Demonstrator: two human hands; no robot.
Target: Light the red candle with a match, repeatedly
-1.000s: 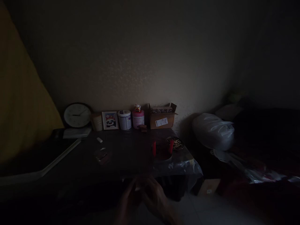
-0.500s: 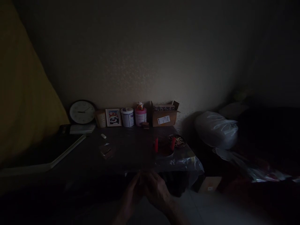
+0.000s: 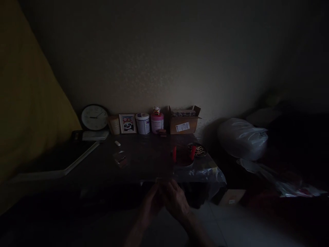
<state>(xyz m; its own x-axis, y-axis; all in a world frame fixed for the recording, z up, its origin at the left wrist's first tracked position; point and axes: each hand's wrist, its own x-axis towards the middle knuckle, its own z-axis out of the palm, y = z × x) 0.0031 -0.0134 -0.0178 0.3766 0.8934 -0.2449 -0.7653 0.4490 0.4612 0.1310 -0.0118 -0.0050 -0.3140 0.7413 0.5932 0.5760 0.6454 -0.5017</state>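
Note:
Both hands meet at the front edge of a dark table in dim light. My left hand is closed, its fingers turned in towards the other hand. Closed beside it is my right hand, fingers bent and knuckles up. What they hold between the fingertips, if anything, is too dark to make out. Beyond them on the tabletop, two red candles stand upright on a dark round tray. Just behind is a round dish of thin pale sticks. A small clear packet lies to the left.
Along the wall stand a clock, a panda picture, a white tub, a pink-lidded tub and an open cardboard box. A small white object lies on the table. A stuffed plastic bag sits at right.
The camera view has shifted, so the table and its things sit slightly higher and further right. My hands stay together, showing slightly higher and further right too.

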